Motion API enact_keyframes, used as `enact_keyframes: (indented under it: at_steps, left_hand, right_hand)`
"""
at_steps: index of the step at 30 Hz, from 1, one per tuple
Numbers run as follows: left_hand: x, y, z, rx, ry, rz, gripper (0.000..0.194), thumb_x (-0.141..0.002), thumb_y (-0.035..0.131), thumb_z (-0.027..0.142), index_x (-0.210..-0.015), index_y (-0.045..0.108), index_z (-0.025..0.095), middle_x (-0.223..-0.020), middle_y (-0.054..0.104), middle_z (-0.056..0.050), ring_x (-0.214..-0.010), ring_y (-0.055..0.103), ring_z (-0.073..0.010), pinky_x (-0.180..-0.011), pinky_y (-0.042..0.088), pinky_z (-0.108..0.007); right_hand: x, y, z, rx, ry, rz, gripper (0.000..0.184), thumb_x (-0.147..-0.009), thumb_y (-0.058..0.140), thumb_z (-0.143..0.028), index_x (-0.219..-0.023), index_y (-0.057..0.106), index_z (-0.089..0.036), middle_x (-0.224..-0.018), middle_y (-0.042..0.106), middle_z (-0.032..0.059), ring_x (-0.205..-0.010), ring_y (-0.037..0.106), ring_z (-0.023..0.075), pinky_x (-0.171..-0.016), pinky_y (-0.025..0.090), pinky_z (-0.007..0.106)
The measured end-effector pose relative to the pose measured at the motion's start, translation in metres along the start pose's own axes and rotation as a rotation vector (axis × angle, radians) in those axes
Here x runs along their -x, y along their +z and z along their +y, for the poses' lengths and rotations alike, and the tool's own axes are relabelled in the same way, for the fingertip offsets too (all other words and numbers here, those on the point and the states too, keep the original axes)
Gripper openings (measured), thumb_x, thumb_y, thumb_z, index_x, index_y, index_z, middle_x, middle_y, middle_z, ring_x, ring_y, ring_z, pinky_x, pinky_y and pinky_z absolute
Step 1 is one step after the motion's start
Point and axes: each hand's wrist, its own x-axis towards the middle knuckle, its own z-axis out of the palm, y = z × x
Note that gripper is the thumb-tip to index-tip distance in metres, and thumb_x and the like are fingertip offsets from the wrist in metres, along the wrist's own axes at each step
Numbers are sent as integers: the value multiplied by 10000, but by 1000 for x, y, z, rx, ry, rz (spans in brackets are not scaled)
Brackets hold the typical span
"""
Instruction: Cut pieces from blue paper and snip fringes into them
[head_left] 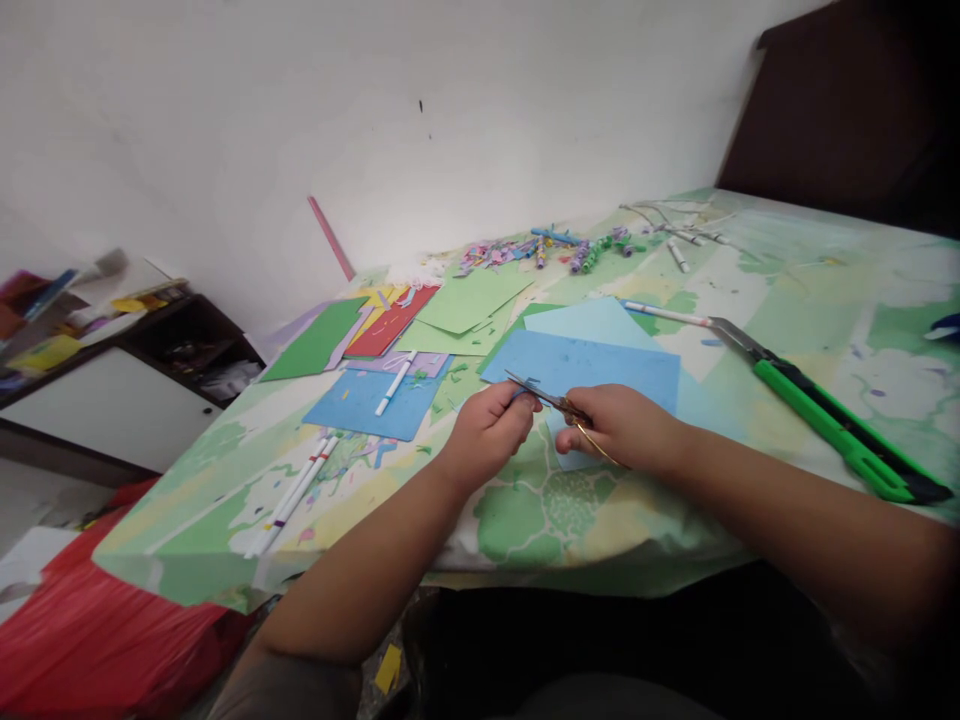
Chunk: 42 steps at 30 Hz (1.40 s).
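My right hand [622, 425] is closed on a pair of scissors [559, 402] with gold-coloured handles, the blades pointing left. Between the thumb and fingers of my left hand [491, 430] is a small blue piece of craft sheet [528, 388], mostly hidden by the fingers. The scissor blades lie at this piece, just above my left fingertips. Behind both hands rests a blue sheet [592, 360], partly over a light blue sheet [592, 318].
A green box cutter [832, 420] with its blade out lies at right, by a white marker [664, 313]. Green sheets [469, 300], a red sheet [394, 322], another blue sheet [367, 405], markers [300, 490] and scraps [495, 255] cover the patterned tablecloth [600, 520].
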Motion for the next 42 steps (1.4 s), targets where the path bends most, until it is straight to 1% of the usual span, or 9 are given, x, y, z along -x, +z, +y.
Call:
enact_keyframes:
  at_steps: [7, 11, 14, 19, 23, 26, 34, 38, 42]
  left_hand:
    - [-1, 2, -2, 122, -56, -6, 187, -775, 427, 313, -677, 481, 164, -378, 353, 79, -346, 305, -51, -370, 240, -194]
    - [-1, 0, -3, 95, -4, 17, 198, -792, 413, 320, -692, 481, 164, -395, 363, 77, -358, 314, -52, -379, 254, -193]
    - [-1, -2, -4, 9, 45, 56, 207, -807, 395, 320, -702, 482, 164, -408, 368, 77, -372, 330, -54, -398, 279, -193]
    - [0, -4, -4, -251, 123, 77, 209, -813, 384, 288, -688, 495, 162, -428, 391, 65, -422, 371, -70, -478, 336, -209]
    - [2, -3, -2, -378, 176, 101, 195, -811, 379, 279, -709, 501, 166, -453, 408, 57, -436, 382, -77, -493, 344, -214]
    - [3, -2, -1, -434, 208, 88, 186, -804, 386, 272, -706, 505, 167, -477, 430, 47, -447, 396, -79, -495, 347, -215]
    - [1, -4, -6, -368, 211, 41, 194, -813, 383, 274, -730, 526, 172, -431, 403, 55, -446, 414, -86, -510, 365, -216]
    - [1, -4, -8, -364, 203, 42, 208, -814, 387, 296, -730, 531, 171, -432, 412, 52, -446, 418, -86, -506, 368, -217]
    - [1, -4, -9, -352, 187, 52, 210, -813, 391, 300, -730, 534, 171, -437, 423, 50, -452, 425, -87, -509, 370, -217]
  right_hand:
    - [0, -1, -2, 15, 30, -14, 395, -714, 420, -587, -622, 389, -204, -588, 484, 2, -533, 388, 130, -480, 241, 236]
    - [0, -1, -1, 3, 28, -10, 384, -727, 406, -574, -629, 376, -204, -582, 467, -5, -516, 374, 122, -473, 236, 235]
    - [1, -1, -1, -2, 19, -16, 368, -736, 399, -557, -645, 378, -201, -589, 461, -5, -511, 370, 118, -474, 239, 234]
    - [2, -1, -1, -25, -56, -29, 373, -742, 382, -561, -675, 388, -195, -619, 472, 4, -533, 385, 122, -497, 256, 239]
    - [3, -1, -2, -44, -48, -44, 375, -742, 376, -566, -672, 377, -197, -612, 466, 2, -526, 384, 123, -495, 261, 239]
    - [3, 0, -1, -50, -62, -44, 389, -740, 365, -580, -668, 375, -197, -607, 462, 1, -526, 383, 124, -497, 263, 242]
    - [3, 0, 1, -66, -94, -47, 416, -738, 348, -598, -691, 403, -188, -627, 481, 11, -553, 411, 133, -517, 271, 249]
    - [3, 0, 1, -88, -111, -52, 401, -749, 347, -579, -687, 407, -187, -624, 479, 9, -550, 411, 129, -517, 272, 249]
    - [2, 0, 0, -76, -98, -57, 392, -748, 359, -570, -680, 409, -187, -618, 479, 8, -550, 411, 129, -515, 268, 245]
